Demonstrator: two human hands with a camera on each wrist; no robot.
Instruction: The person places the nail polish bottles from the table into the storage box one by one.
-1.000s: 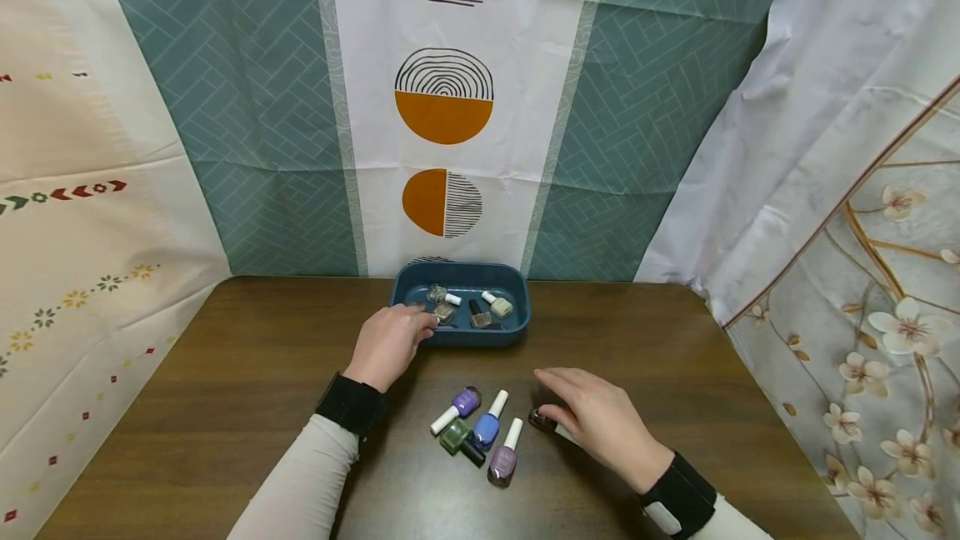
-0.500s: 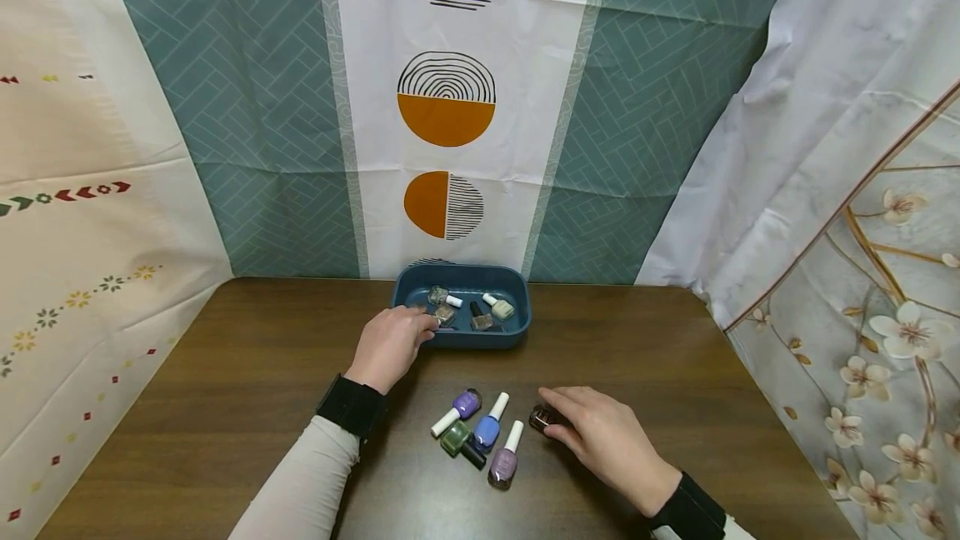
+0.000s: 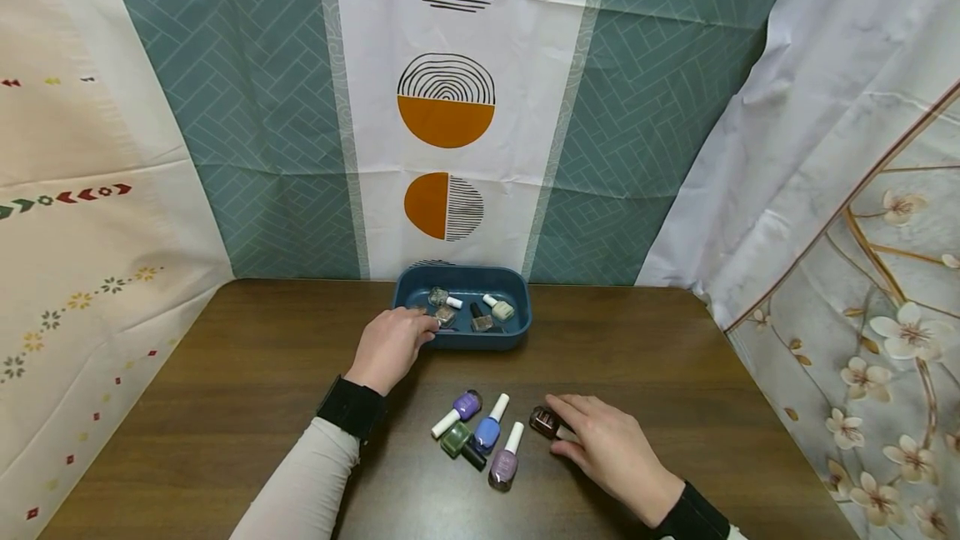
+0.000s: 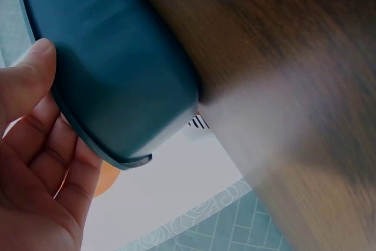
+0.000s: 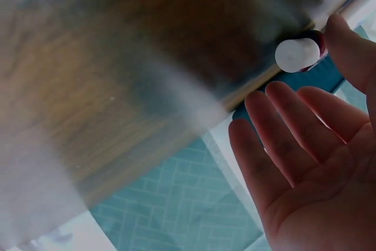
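From the head camera, the right hand (image 3: 611, 450) is lying flat over a small dark brown nail polish bottle with a white cap (image 3: 543, 421), which is lying on its side on the dark wooden table (image 3: 225, 407); the bottle's body is poking out leftward past the fingertips, its long axis running left to right, cap end under the palm. The left hand (image 3: 388, 345), much farther off, is gripping the near left rim of the dark teal plastic tray (image 3: 517, 319). A cluster of four lying bottles (image 3: 483, 436) is sitting just left of the brown one, while open tabletop is stretching between it and the tray

From the left wrist camera, thumb and fingers are wrapping the tray wall (image 4: 111, 80)

From the right wrist camera, the fingers (image 5: 276, 139) are spreading straight and apart, the thumb touching the bottle by its white cap (image 5: 298, 54); nothing is clamped
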